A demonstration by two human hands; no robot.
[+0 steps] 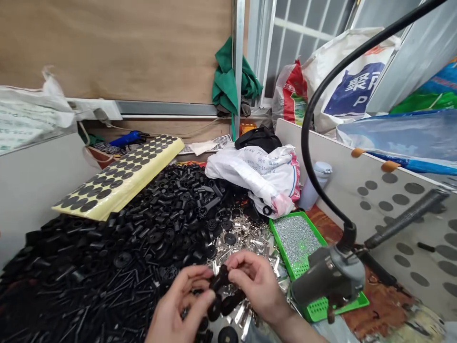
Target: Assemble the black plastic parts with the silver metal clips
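Observation:
Between my two hands, low in the middle of the view, is a small black plastic part (220,280). My left hand (183,300) pinches it from the left, with thumb and fingers closed round it. From the right, my right hand (255,281) grips its other end between thumb and forefinger. More black round pieces (214,308) show just below and between the hands; I cannot tell whether they are held too. Under and behind the hands lie loose shiny metal strips (246,233). To the left spreads a large heap of black plastic parts (157,224).
A green tray (274,234) of tiny metal pieces stands to the right. Before it hangs a grey power tool (328,276) on a black cable (307,119). A yellow-edged sheet of black discs (117,178) lies back left. A white sack (250,166) lies behind the heap.

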